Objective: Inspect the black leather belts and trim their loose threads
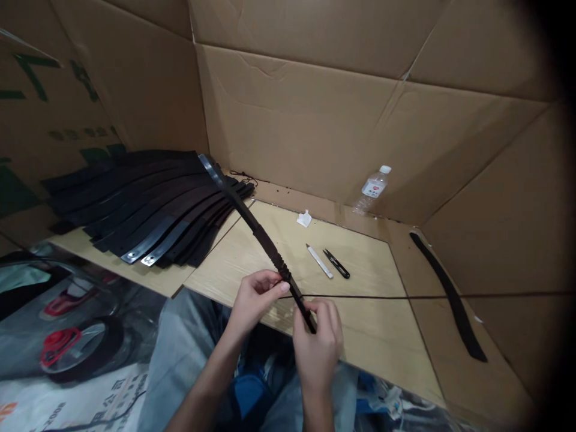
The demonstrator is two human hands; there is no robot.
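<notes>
A long, thin, curved dark strip (246, 211) with a bare metal end slants down towards me over the table's front edge. Dark cord is wound around its middle in a tight wrap (270, 248), looser at the lower end. My left hand (255, 300) is closed in a pinch beside the lower wraps, seemingly on the cord (360, 296); its fingertips partly hide the grip. That cord runs taut from the strip to the right edge of the view. My right hand (318, 331) is closed around the strip's lower end.
Overlapping dark curved strips (148, 204) fan out at the left. A white-handled tool (319, 261), black thread snips (336, 264) and a white scrap (305, 218) lie on the board. A bottle (376, 182) stands behind; another dark strip (450, 294) lies right. Cardboard walls (306, 114) enclose the table.
</notes>
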